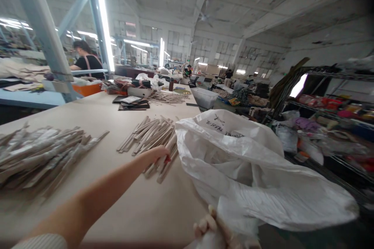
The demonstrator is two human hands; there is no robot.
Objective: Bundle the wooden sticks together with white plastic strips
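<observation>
My left hand (159, 155) reaches far across the tan table (122, 198) and closes on several thin beige strips at the near end of a pile of strips (152, 134). My right hand (212, 227) sits at the bottom edge, its fingers clenched on the bunched neck of a large white woven sack (248, 163). The sack hangs open off the table's right edge, right beside the strip pile, with black writing on its top.
A second, bigger heap of strips (37, 155) lies at the left. Black folders (133, 103) and more strips sit farther back, with a clear plastic bin (206, 97). A person in black (84, 60) works at the back left. Cluttered wire shelves (330, 124) stand on the right.
</observation>
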